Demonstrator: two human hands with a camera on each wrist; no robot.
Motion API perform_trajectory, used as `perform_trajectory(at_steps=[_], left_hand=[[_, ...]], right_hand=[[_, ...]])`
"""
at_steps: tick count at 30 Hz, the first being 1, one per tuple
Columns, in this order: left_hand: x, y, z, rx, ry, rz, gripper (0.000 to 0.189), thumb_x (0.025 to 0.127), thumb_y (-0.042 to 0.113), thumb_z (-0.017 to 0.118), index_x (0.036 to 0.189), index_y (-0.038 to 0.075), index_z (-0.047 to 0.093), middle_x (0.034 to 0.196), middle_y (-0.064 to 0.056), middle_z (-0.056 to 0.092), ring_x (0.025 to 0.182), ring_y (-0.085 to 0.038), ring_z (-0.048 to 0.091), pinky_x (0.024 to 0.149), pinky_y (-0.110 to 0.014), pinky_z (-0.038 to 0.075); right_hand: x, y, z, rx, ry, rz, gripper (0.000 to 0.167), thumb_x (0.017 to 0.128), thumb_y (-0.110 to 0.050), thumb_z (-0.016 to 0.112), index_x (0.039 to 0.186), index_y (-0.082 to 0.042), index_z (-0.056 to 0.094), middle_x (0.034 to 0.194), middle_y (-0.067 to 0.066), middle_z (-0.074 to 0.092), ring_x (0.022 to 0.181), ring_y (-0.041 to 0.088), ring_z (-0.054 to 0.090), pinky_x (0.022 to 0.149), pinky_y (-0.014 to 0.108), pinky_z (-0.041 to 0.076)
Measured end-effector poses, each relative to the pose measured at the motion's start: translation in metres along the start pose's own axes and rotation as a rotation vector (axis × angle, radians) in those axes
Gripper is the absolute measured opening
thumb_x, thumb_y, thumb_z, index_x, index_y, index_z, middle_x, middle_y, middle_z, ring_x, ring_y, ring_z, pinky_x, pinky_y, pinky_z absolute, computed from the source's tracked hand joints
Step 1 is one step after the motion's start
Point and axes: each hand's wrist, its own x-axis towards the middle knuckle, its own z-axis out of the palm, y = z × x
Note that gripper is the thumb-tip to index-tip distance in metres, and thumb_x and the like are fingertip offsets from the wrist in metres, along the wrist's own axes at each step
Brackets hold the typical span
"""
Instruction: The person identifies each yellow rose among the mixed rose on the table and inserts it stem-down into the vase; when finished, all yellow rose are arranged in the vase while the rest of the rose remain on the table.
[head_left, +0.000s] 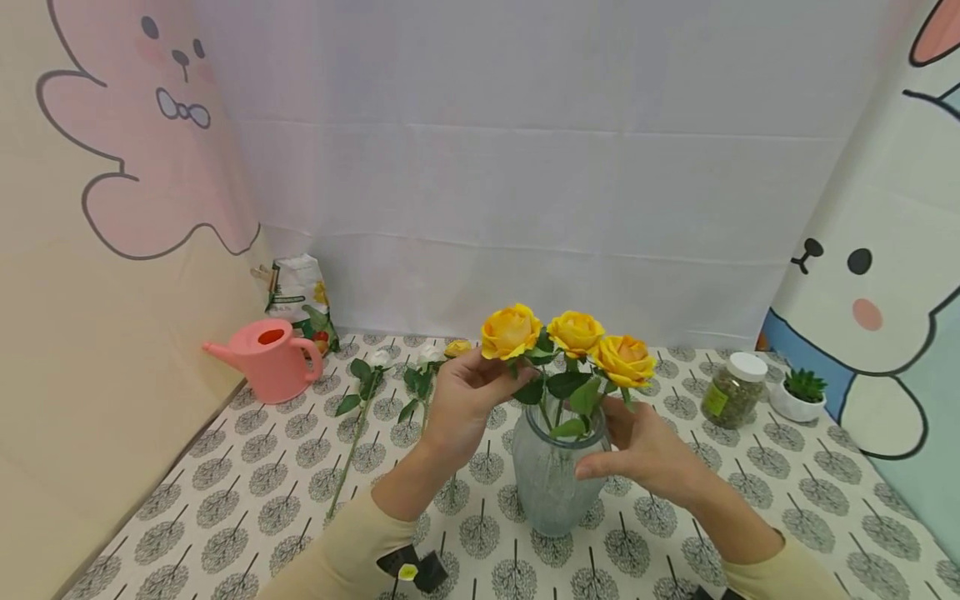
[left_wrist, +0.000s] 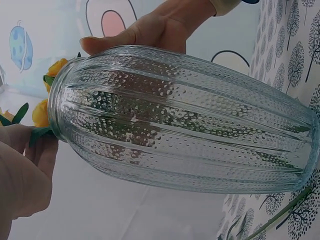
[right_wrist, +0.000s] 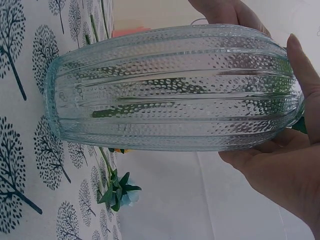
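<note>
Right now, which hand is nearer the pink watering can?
Left. The left hand, at a yellow rose, sits right of the watering can; the right hand, on the vase, is farther right.

Homelike setting, cartoon-print cloth walls point(head_left: 142, 200)

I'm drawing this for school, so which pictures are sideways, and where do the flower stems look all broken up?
Head view: upright and softly lit; left wrist view: sideways, slim green stems broken up by the bumpy, ribbed, clear glass vase; right wrist view: sideways the opposite way, stems broken up there too.
</note>
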Motion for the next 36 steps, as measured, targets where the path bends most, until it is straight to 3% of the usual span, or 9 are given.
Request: perform_trajectory(at_steps=[6, 13, 17, 25, 28, 33, 36], left_hand=[[0.000, -0.005, 0.000, 0.032, 0.000, -0.016, 0.028, 0.088, -0.010, 0.068, 0.106, 0.011, 0.072, 0.097, 0.000, 0.073, 0.097, -0.018, 0.069, 0.096, -0.042, 0.053], [0.000, -0.004, -0.001, 0.086, -0.024, -0.072, 0.034, 0.087, -0.009, 0.070, 0.120, -0.010, 0.064, 0.102, -0.001, 0.074, 0.099, -0.017, 0.068, 0.094, -0.038, 0.054], [-0.001, -0.003, -0.002, 0.108, -0.033, -0.114, 0.036, 0.087, -0.009, 0.070, 0.123, -0.010, 0.064, 0.101, -0.003, 0.074, 0.098, -0.017, 0.069, 0.093, -0.038, 0.055], [0.001, -0.004, -0.005, 0.154, -0.058, -0.171, 0.035, 0.088, -0.005, 0.071, 0.122, -0.008, 0.065, 0.103, -0.005, 0.074, 0.101, -0.019, 0.068, 0.096, -0.040, 0.053], [0.002, -0.003, -0.007, 0.159, -0.085, -0.201, 0.031, 0.089, -0.002, 0.071, 0.120, -0.006, 0.067, 0.103, -0.003, 0.073, 0.105, -0.021, 0.067, 0.098, -0.041, 0.052], [0.004, -0.004, -0.009, 0.126, -0.111, -0.255, 0.024, 0.091, 0.000, 0.069, 0.115, -0.004, 0.069, 0.101, 0.002, 0.073, 0.108, -0.021, 0.064, 0.100, -0.041, 0.049], [0.004, -0.004, -0.010, 0.103, -0.111, -0.270, 0.026, 0.091, -0.002, 0.068, 0.117, -0.004, 0.068, 0.100, 0.003, 0.072, 0.107, -0.019, 0.064, 0.101, -0.041, 0.048]], right_hand=[[-0.001, 0.002, 0.001, 0.046, 0.002, -0.040, 0.121, 0.081, -0.011, 0.084, 0.159, -0.009, -0.008, 0.155, 0.029, 0.029, 0.144, 0.042, 0.022, 0.106, 0.020, 0.032], [-0.001, 0.003, 0.000, 0.062, -0.008, -0.052, 0.110, 0.083, -0.010, 0.082, 0.159, -0.005, 0.002, 0.154, 0.026, 0.035, 0.144, 0.039, 0.022, 0.107, 0.019, 0.031], [-0.001, 0.003, -0.001, 0.069, -0.013, -0.068, 0.106, 0.084, -0.008, 0.081, 0.159, -0.006, 0.007, 0.154, 0.025, 0.037, 0.145, 0.037, 0.021, 0.108, 0.019, 0.031], [-0.001, 0.003, 0.000, 0.084, -0.005, -0.055, 0.113, 0.083, -0.008, 0.082, 0.160, -0.010, -0.001, 0.159, 0.027, 0.025, 0.147, 0.043, 0.010, 0.107, 0.017, 0.029], [-0.002, 0.001, 0.001, 0.059, 0.011, -0.016, 0.113, 0.082, -0.010, 0.083, 0.159, -0.005, 0.000, 0.158, 0.028, 0.025, 0.147, 0.043, 0.012, 0.110, 0.024, 0.028], [-0.004, -0.006, 0.001, -0.093, 0.054, 0.175, 0.121, 0.082, -0.027, 0.084, 0.158, 0.000, -0.007, 0.159, 0.034, 0.008, 0.144, 0.046, 0.018, 0.112, 0.049, 0.026], [-0.005, -0.009, 0.001, -0.176, 0.060, 0.264, 0.125, 0.082, -0.036, 0.084, 0.158, -0.002, -0.010, 0.158, 0.035, 0.004, 0.142, 0.046, 0.023, 0.112, 0.056, 0.028]])
